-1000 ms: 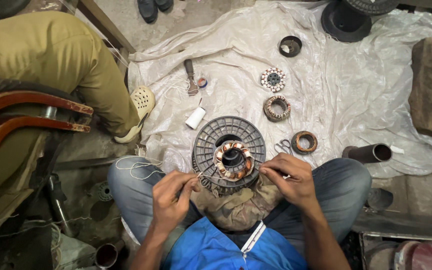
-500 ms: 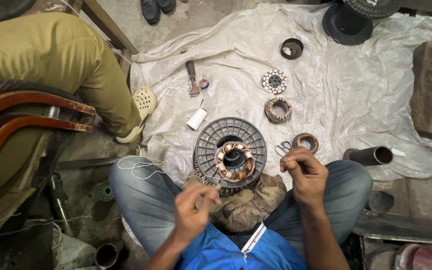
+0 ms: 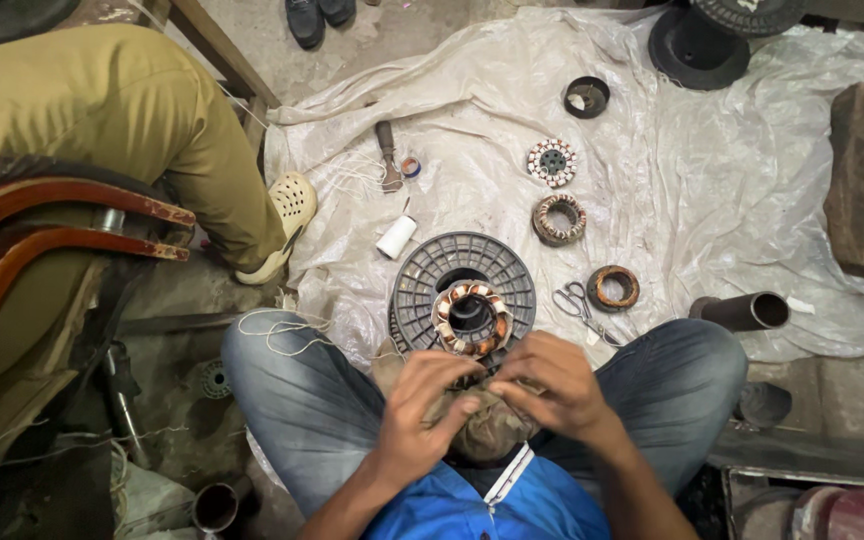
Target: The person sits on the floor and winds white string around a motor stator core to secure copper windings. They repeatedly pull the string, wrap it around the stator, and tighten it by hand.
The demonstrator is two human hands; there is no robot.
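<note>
Both hands are meeting in the lap, fingers curled and pinching together: left hand (image 3: 430, 400) and right hand (image 3: 550, 385) are touching at the fingertips, just below the copper-wound stator (image 3: 472, 318). What they're pinching is too small to tell. The stator is sitting on the grey spool (image 3: 464, 290), scissors (image 3: 578, 306) beside it. Half a second ago the hands were apart; now they're coming together.
</note>
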